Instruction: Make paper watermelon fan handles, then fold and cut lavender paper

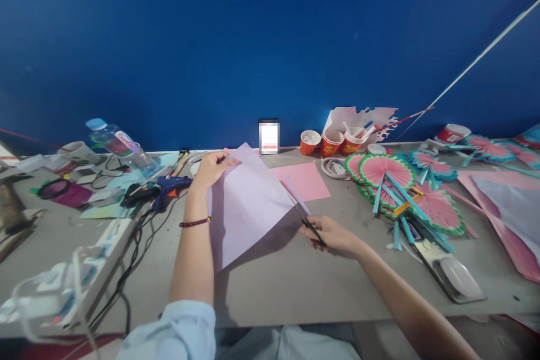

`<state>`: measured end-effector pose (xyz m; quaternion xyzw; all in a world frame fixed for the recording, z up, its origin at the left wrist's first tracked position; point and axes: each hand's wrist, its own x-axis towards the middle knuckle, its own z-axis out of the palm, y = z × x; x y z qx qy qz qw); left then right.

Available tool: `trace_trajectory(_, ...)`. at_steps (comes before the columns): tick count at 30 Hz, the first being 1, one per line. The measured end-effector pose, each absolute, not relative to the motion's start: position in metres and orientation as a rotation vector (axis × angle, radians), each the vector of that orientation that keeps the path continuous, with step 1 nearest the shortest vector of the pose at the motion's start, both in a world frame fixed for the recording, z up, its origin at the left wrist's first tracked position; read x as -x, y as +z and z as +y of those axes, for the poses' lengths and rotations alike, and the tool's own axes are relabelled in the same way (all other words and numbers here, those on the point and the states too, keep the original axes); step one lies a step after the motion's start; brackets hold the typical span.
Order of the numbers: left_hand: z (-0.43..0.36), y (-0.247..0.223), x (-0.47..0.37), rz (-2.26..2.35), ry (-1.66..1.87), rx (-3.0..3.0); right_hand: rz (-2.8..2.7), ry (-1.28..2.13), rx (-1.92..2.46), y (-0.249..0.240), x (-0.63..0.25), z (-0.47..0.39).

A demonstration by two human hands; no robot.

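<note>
A large sheet of lilac paper (248, 208) is held up at a tilt above the grey table. My left hand (217, 167) pinches its upper left edge between thumb and fingers. At the sheet's right corner my right hand (331, 234) grips a pair of scissors (313, 229) with black handles. The blades meet the paper's edge, where a narrow strip (297, 196) stands partly apart from the sheet. Behind the lilac sheet, a pink sheet of paper (301, 180) lies flat on the table.
Right: pink and green paper fans (386, 171), a white mouse (459, 278), more paper sheets (502, 208). Back: red paper cups (332, 143) and a propped phone (269, 136). Left: a blue glue gun (169, 188), a plastic bottle (120, 143), a power strip (101, 261) with trailing cables.
</note>
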<state>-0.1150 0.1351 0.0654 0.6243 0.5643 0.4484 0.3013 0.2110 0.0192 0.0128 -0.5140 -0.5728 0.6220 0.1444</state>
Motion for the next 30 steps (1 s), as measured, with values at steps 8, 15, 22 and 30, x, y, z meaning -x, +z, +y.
trace_trajectory(8,0.1377,0.0645,0.1124,1.466,1.222,-1.637,-1.659,1.755,1.487,0.0132,-0.2065,0.0185)
trace_trajectory(15,0.1371,0.0645,0.1104,1.484,1.217,-1.665,-1.669,1.751,1.457,0.0096,-0.2061,0.0192)
trace_trajectory(22,0.1339,0.0693,0.1079,1.461,1.212,-1.72,-1.671,1.746,1.457,0.0071,-0.2056,0.0196)
trace_trajectory(30,0.1334,0.0691,0.1077,1.445,1.212,-1.696,-1.673,1.738,1.485,0.0075,-0.2053,0.0204)
